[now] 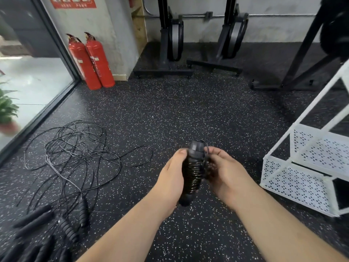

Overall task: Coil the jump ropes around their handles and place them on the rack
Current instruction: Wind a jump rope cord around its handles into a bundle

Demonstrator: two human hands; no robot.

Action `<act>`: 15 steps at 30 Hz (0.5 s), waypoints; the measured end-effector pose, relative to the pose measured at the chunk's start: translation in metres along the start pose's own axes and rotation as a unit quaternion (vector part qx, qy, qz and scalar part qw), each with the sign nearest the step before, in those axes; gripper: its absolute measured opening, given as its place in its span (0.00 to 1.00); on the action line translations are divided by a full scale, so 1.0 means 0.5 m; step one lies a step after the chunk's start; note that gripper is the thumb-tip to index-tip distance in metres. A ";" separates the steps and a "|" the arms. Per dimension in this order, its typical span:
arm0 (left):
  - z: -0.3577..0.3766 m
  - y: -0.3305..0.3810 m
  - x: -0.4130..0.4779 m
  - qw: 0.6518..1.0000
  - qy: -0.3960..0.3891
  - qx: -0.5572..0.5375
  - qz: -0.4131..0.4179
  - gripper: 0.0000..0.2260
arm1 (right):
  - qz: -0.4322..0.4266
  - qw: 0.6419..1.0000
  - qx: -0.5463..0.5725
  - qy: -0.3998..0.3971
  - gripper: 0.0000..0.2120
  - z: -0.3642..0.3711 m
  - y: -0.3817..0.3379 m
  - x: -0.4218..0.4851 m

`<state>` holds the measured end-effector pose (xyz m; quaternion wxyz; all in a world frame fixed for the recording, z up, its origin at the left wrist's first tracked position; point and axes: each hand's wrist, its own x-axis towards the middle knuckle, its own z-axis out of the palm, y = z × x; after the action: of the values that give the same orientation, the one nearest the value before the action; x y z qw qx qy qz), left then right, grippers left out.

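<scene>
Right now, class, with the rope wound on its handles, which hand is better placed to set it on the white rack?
Probably the right hand: it already holds the coiled jump rope and lies nearer the white rack, which stands on that side. The left hand would have to cross over.

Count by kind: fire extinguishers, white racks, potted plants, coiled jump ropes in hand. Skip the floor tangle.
Fire extinguishers: 2
White rack: 1
Potted plant: 1
Coiled jump rope: 1
Total: 5
</scene>
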<state>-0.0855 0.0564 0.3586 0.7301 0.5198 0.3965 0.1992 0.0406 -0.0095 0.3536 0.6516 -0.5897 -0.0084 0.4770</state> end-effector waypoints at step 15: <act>0.182 -0.013 -0.111 0.988 0.105 0.084 0.074 0.23 | -0.268 0.947 -0.139 0.109 0.19 -0.051 -0.020 -0.144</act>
<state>-0.0486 -0.0398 0.3868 0.6217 0.5832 0.4466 0.2718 0.0221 -0.0730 0.3931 0.6641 -0.6988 -0.1608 0.2116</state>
